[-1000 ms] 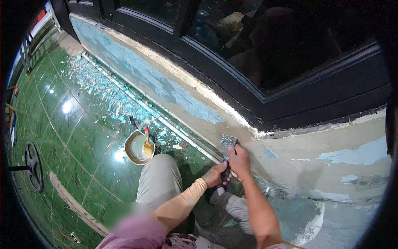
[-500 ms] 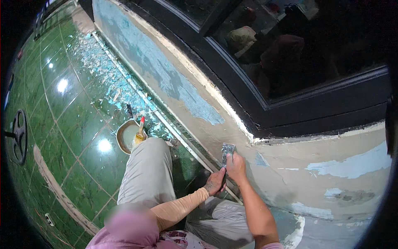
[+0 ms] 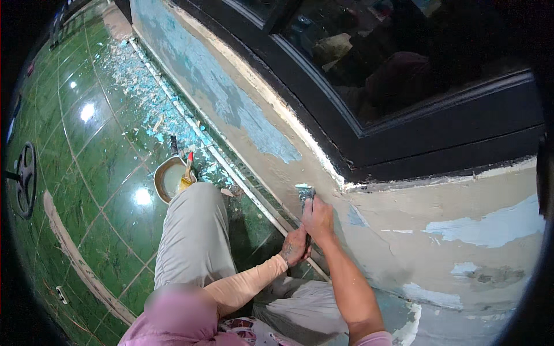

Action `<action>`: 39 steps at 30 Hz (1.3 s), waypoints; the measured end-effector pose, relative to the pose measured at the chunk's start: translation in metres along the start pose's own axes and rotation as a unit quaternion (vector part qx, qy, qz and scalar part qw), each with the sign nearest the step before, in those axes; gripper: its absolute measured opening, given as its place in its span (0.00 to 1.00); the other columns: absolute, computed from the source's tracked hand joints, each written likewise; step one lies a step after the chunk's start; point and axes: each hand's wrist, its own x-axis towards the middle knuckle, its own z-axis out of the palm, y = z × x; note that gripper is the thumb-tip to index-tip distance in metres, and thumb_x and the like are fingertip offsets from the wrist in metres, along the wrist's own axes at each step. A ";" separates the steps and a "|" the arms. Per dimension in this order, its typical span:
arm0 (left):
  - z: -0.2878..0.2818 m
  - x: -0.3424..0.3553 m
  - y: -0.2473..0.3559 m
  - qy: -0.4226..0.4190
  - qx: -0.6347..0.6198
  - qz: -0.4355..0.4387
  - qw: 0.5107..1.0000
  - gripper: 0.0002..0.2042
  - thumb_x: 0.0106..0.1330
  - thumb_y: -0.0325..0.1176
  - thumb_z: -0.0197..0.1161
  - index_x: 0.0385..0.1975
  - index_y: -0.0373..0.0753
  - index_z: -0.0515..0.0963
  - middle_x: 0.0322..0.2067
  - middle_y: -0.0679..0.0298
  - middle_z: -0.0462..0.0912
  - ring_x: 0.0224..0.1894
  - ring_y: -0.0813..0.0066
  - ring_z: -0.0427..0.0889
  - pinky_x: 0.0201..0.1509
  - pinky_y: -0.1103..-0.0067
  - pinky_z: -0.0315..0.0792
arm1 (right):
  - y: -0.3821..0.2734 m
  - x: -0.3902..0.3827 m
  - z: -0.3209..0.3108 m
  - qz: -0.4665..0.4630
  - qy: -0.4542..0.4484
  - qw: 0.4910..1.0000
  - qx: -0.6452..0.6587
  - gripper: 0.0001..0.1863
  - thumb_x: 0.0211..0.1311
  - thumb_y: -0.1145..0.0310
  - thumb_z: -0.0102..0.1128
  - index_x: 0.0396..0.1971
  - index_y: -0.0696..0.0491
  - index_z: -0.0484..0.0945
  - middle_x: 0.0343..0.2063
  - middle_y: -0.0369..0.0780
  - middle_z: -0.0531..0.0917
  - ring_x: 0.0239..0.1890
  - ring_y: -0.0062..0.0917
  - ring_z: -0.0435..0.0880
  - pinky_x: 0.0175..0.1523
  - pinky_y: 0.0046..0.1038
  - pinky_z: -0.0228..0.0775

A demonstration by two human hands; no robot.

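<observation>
My right hand (image 3: 318, 219) is closed round a putty knife (image 3: 306, 195), its grey blade pointing up by the lower wall (image 3: 277, 173). A whitish strip of paste lies along the blade's far edge. My left hand (image 3: 295, 246) is closed just below and left of the right one, close to its wrist. What sits in the left fingers is mostly hidden; only a dark bit shows. The wall beside them has beige filler and peeling light-blue patches.
A pan (image 3: 168, 180) of cloudy liquid with a paintbrush (image 3: 187, 173) stands left of my knee. Blue and white paint flakes (image 3: 156, 109) litter the green tiles along a pale pipe (image 3: 231, 173). A dark window frame (image 3: 404, 155) juts above the wall.
The putty knife has tilted, and whitish paste now shows on its edge. Both hands have shifted slightly left in view; the right hand is also a little higher.
</observation>
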 end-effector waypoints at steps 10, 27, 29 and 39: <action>-0.002 -0.004 0.008 0.061 0.071 0.031 0.995 0.27 0.70 0.58 0.37 0.22 0.40 0.69 0.10 0.65 0.66 0.09 0.76 0.65 0.11 0.79 0.57 | -0.005 0.008 0.002 0.036 -0.037 0.999 0.002 0.13 0.59 0.66 0.50 0.23 0.61 0.73 0.21 0.58 0.77 0.28 0.56 0.77 0.36 0.51 0.67; 0.008 -0.009 0.017 0.075 0.082 0.003 0.994 0.25 0.71 0.52 0.39 0.24 0.35 0.71 0.10 0.63 0.69 0.08 0.72 0.69 0.13 0.74 0.62 | -0.009 0.009 -0.004 0.014 -0.003 0.999 0.032 0.12 0.59 0.68 0.52 0.22 0.61 0.72 0.19 0.57 0.76 0.25 0.54 0.76 0.31 0.49 0.66; 0.007 0.000 0.012 0.129 0.178 0.215 0.952 0.24 0.71 0.50 0.40 0.24 0.35 0.71 0.10 0.64 0.69 0.08 0.72 0.68 0.13 0.74 0.62 | -0.010 0.012 -0.002 0.004 0.002 0.999 0.049 0.12 0.58 0.67 0.52 0.22 0.61 0.72 0.18 0.58 0.75 0.25 0.56 0.76 0.31 0.49 0.66; -0.036 -0.014 0.055 0.083 0.075 0.050 0.992 0.19 0.70 0.45 0.45 0.25 0.36 0.72 0.11 0.59 0.70 0.11 0.67 0.71 0.13 0.72 0.62 | -0.057 0.018 0.014 0.051 0.060 0.994 0.078 0.17 0.62 0.61 0.49 0.20 0.59 0.73 0.18 0.54 0.76 0.27 0.53 0.75 0.33 0.49 0.64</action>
